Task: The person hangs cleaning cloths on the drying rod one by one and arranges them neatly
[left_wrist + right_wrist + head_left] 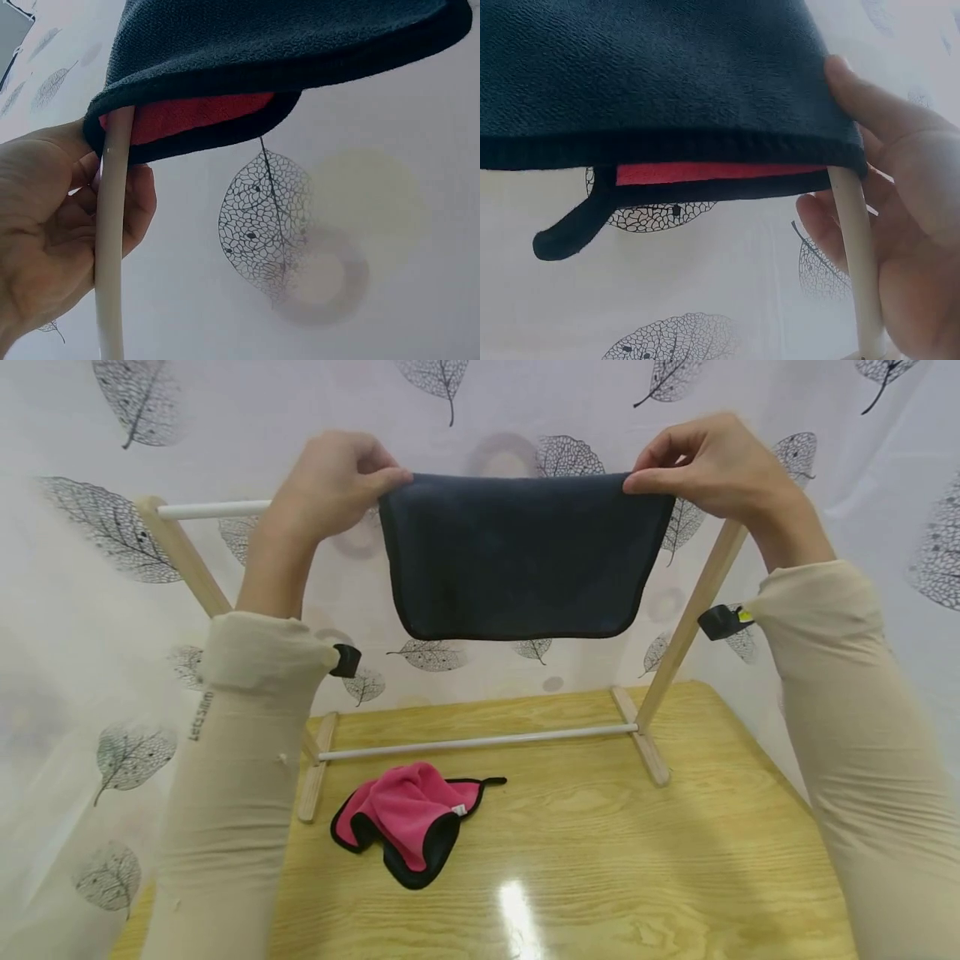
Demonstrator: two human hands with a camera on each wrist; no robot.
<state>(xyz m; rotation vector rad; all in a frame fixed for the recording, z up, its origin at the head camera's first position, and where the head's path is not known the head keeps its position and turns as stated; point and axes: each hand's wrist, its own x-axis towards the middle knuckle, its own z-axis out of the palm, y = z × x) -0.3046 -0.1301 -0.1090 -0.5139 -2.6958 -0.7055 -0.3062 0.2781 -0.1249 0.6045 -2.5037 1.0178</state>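
A dark grey-blue towel (525,560) with black edging hangs folded over the white top rod (213,510) of a wooden rack. Its pink inner side shows beneath the fold in both wrist views, and a black loop (570,232) dangles from it in the right wrist view. My left hand (330,481) pinches the towel's upper left corner between thumb and fingers. At the upper right corner, my right hand (723,464) pinches it likewise. Fingers of each hand reach behind the rod in the wrist views.
On the wooden table (570,860) lies a crumpled pink cloth (401,806) with black edging, near the rack's left foot (315,785). A lower white rod (480,742) joins the feet. Behind hangs a white leaf-print curtain (45,652).
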